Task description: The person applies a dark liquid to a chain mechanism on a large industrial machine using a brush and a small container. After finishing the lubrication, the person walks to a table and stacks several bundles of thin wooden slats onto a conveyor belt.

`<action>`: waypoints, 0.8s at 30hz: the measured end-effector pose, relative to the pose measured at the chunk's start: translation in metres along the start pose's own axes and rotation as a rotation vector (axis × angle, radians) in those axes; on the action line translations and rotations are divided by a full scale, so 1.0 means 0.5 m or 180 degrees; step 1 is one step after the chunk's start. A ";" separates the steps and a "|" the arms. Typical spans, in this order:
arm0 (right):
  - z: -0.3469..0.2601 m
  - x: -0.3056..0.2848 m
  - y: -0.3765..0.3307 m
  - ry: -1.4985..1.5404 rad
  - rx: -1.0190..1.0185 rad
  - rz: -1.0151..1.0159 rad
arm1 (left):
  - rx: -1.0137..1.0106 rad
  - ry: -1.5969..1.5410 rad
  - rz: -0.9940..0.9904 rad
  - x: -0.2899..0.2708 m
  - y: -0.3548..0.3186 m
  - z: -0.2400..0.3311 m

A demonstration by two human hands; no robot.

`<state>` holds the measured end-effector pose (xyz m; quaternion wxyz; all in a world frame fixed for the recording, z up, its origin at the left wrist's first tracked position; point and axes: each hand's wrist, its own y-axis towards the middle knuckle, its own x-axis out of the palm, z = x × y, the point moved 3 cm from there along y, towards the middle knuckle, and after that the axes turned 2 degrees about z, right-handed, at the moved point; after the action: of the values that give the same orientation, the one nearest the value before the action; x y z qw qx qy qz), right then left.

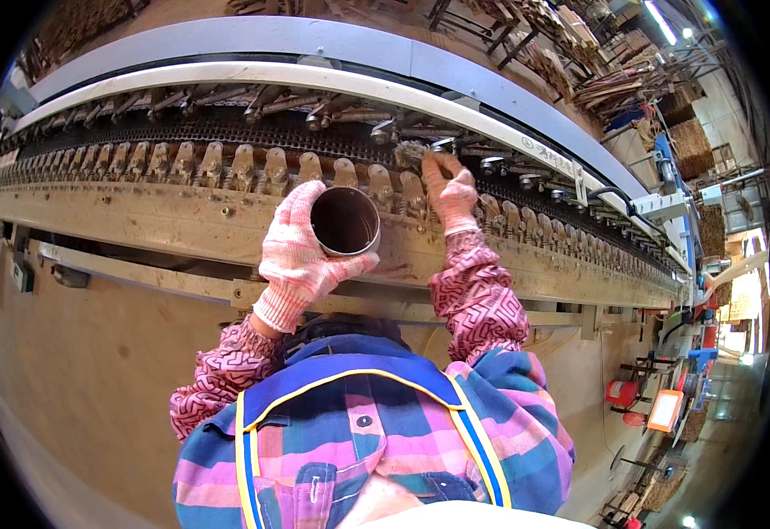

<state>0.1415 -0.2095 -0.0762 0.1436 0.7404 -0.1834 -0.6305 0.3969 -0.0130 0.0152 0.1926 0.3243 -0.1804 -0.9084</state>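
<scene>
Your left hand (301, 256), in a pale pink knit glove, is wrapped around a round metal can (346, 220) just left of the middle of the frame; the thumb runs along its near side and the fingers along its left side. The can sits against the palm, to the right of that hand, its open mouth facing up toward the camera and its inside wall dark brown. Your right hand (451, 192), also gloved, is a little higher and further right, apart from the can, with its fingertips pinched on a shaggy grey-brown tuft (409, 155). The tuft lies just left of those fingertips, up and to the right of the can; its small details are too blurred to tell. Both hands are over a long machine (182, 210) that curves across the frame, with a row of metal lugs (310, 167) near the can and a dark chain (270, 139) behind them. Your patterned sleeves (482, 295) rise from the lower part of the frame, and loose wood (618, 88) lies at upper right.
</scene>
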 end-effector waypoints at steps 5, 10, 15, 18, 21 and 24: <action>-0.025 -0.116 0.023 0.2313 0.0088 -0.0154 | -0.0308 -0.0101 -0.0012 -0.009 -0.003 -0.013; -0.049 -0.072 0.034 0.1075 0.0085 -0.0384 | -0.0232 -0.0127 -0.0044 -0.005 0.000 -0.012; -0.014 -0.096 0.011 0.2101 0.0199 -0.0028 | -0.0123 -0.0182 0.0067 -0.008 0.002 -0.015; -0.030 -0.049 0.011 0.1116 0.0173 -0.0584 | -0.0173 -0.0280 0.0083 0.002 0.004 -0.017; -0.015 -0.094 0.022 0.1787 0.0111 -0.0496 | -0.0232 -0.0174 -0.0034 -0.008 -0.002 -0.012; -0.024 -0.097 0.001 0.2113 -0.0005 -0.0088 | -0.0198 -0.0128 0.0010 -0.007 0.001 -0.012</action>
<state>0.1466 -0.1883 -0.0316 0.1874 0.9078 -0.1161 -0.3569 0.4031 -0.0129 0.0129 0.2003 0.2995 -0.1565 -0.9196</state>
